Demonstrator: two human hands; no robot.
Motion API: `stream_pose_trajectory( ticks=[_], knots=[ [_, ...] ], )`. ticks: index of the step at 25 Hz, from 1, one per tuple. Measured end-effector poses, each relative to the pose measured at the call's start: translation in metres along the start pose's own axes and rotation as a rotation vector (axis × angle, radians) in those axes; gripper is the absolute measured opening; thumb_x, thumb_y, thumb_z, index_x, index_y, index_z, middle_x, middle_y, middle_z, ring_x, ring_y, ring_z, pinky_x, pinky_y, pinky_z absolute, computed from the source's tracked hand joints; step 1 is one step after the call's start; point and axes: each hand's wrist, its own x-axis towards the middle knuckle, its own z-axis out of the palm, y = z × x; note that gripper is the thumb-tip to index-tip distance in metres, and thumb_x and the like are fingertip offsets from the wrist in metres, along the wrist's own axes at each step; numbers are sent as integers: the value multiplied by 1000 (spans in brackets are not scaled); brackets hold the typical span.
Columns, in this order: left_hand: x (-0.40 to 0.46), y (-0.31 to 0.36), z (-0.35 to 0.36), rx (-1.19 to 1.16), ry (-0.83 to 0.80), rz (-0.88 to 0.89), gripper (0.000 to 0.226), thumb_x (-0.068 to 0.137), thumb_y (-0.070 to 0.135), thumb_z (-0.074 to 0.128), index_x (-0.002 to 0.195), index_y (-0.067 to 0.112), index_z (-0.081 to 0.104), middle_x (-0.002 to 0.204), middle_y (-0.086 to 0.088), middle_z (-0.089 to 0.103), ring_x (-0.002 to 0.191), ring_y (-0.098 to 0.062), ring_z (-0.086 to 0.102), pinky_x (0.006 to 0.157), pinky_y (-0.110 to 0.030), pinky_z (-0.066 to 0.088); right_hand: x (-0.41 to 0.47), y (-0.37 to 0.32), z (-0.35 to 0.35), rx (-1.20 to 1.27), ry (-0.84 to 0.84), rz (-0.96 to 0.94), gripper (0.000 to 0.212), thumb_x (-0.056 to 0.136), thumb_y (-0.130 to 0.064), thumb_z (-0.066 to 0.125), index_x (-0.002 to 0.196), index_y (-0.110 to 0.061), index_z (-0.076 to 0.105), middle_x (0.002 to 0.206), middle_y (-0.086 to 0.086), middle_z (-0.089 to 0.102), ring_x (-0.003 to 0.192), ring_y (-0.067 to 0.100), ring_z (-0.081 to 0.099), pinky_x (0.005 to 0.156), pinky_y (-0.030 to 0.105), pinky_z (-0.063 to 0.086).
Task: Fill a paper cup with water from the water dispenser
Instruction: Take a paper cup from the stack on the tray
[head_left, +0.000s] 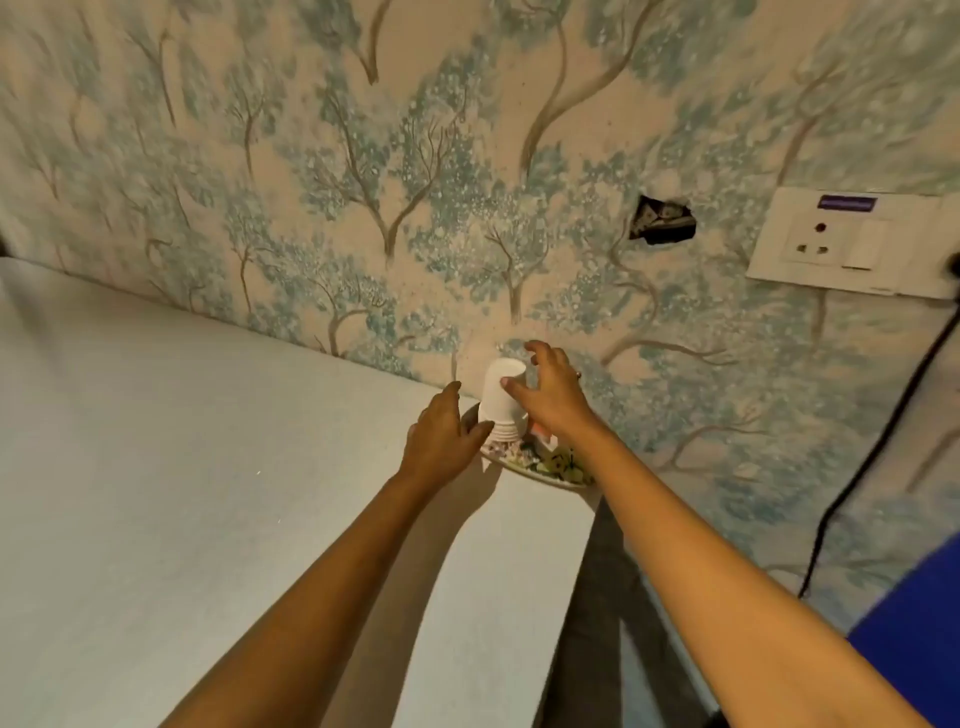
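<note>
A stack of white paper cups (500, 400) stands upside down on a patterned plate (540, 470) at the far right corner of a white surface. My right hand (550, 395) curls around the top cup, thumb touching its side and fingers spread over its far side. My left hand (441, 436) rests beside the lower rims of the stack, thumb against them. No water dispenser is in view.
The white surface (208, 467) stretches left and toward me, its right edge dropping off by a dark gap (597, 597). Tree-patterned wallpaper is behind. A white socket panel (841, 244) and a black cable (883, 431) are at right, with something blue (914, 623) at lower right.
</note>
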Motion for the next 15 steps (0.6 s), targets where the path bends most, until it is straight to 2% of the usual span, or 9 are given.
stream_pose_trajectory(
  ticks=[3, 6, 8, 11, 13, 15],
  knots=[
    [28, 2, 15, -158, -108, -21, 99, 75, 46, 72, 150, 17, 15, 148, -9, 43, 129, -31, 49, 103, -51, 43, 23, 3, 10, 29, -142, 34, 69, 83, -40, 67, 142, -26, 34, 143, 12, 37, 129, 31, 39, 103, 39, 38],
    [47, -1, 36, -182, -188, -81, 119, 71, 46, 77, 150, 20, -7, 144, -7, 49, 124, -30, 54, 104, -51, 40, 39, 9, 20, 40, -165, 11, 56, 80, -41, 70, 131, -26, 51, 135, 7, 53, 121, 26, 50, 94, 32, 42],
    [52, -10, 47, -226, -142, -119, 125, 63, 56, 74, 147, 29, -14, 130, -7, 62, 114, -29, 61, 99, -53, 44, 43, 10, 21, 53, -139, 1, 51, 78, -42, 71, 124, -25, 58, 130, 4, 58, 116, 23, 54, 89, 31, 45],
    [58, -28, 61, -315, -96, -146, 121, 51, 67, 70, 138, 49, -12, 119, -2, 69, 108, -26, 64, 95, -58, 45, 47, 8, 18, 60, -129, 17, 56, 75, -40, 74, 126, -23, 56, 127, 4, 60, 110, 24, 56, 86, 34, 48],
    [54, -22, 57, -287, -72, -156, 123, 55, 63, 72, 142, 41, -11, 122, -1, 68, 115, -26, 60, 99, -56, 40, 49, 7, 15, 46, -138, 9, 58, 74, -40, 76, 126, -24, 55, 124, 6, 60, 106, 24, 56, 84, 34, 49],
    [49, -13, 54, -280, -48, -161, 122, 67, 48, 79, 148, 24, -9, 127, -3, 65, 122, -26, 55, 99, -43, 36, 49, 6, 13, 19, -161, -7, 57, 73, -40, 76, 124, -24, 56, 121, 8, 61, 102, 23, 56, 82, 35, 50]
  ],
)
